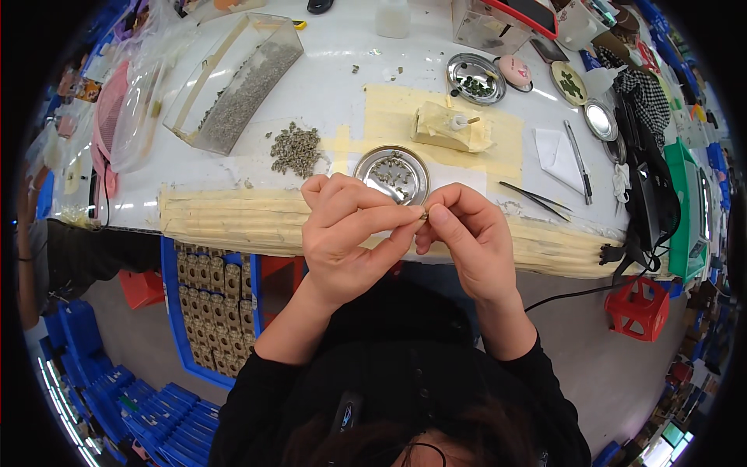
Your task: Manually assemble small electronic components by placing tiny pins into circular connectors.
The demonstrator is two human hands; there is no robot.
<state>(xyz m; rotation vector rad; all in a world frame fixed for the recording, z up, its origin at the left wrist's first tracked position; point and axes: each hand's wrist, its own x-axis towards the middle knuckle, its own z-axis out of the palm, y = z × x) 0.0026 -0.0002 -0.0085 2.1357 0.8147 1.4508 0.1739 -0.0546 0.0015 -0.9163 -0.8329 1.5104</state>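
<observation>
My left hand (350, 233) and my right hand (473, 241) meet over the padded front edge of the table, fingertips pinched together. Between them is a tiny dark part (424, 217), mostly covered by the fingers and too small to name. Just beyond the fingertips sits a round metal dish (425, 173) with several small grey-brown pieces scattered in it. A heap of similar small pieces (296, 150) lies on the table to the left of the dish. Farther back on the left, a clear box (180, 117) tilts with many more small grey pieces inside.
Right of the dish are a tape-covered block (447, 128), black tweezers (535, 200), a pen (577, 159) and a white cloth (556, 159). A dish of dark green pieces (476, 61) stands behind. Below left, a blue crate (173, 311) holds metal parts; a red stool (638, 310) stands right.
</observation>
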